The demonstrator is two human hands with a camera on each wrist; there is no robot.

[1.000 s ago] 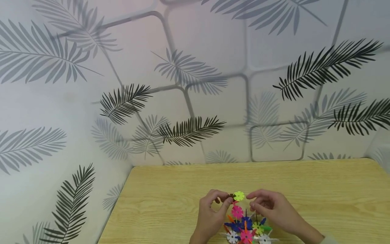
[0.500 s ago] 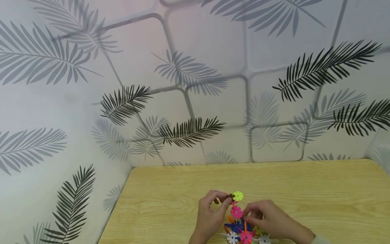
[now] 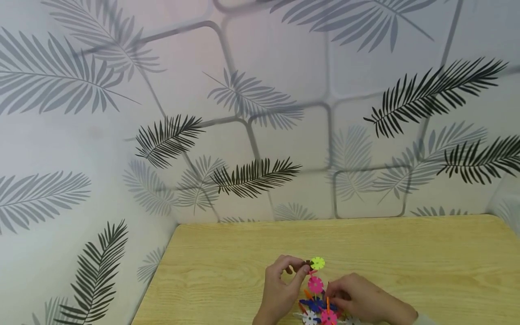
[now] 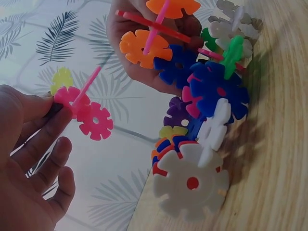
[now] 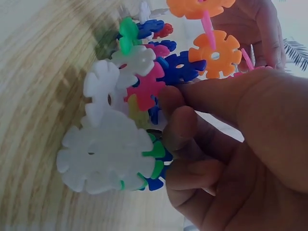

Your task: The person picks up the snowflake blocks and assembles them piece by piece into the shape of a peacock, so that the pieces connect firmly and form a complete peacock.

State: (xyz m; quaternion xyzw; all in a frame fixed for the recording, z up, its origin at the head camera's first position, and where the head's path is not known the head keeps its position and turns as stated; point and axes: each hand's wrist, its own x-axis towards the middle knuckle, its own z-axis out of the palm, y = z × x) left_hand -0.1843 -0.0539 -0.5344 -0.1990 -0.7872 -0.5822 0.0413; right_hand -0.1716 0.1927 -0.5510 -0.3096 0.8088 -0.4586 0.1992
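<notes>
My left hand (image 3: 280, 286) pinches a dark snowflake disc between thumb and index finger. Joined to that dark piece are a yellow snowflake disc (image 3: 318, 263) and pink snowflake discs (image 4: 95, 121). Below them stands a larger build of slotted snowflake discs, with white discs (image 4: 192, 183), blue discs (image 4: 219, 91) and orange discs (image 4: 144, 49). My right hand (image 3: 357, 295) has its fingers curled at the build's right side. In the right wrist view, its thumb and fingertips grip the build beside a pink disc (image 5: 148, 86); the exact piece between them is hidden.
The build rests on a light wood-grain table (image 3: 227, 253) near its front edge. A wall (image 3: 284, 135) with a leaf pattern rises behind the table. Another white disc (image 5: 103, 154) sticks out low on the build, near the tabletop.
My right hand has come down and left from beside the yellow disc onto the build, covering its right part. My left hand stays almost still, keeping its pinch on the dark disc.
</notes>
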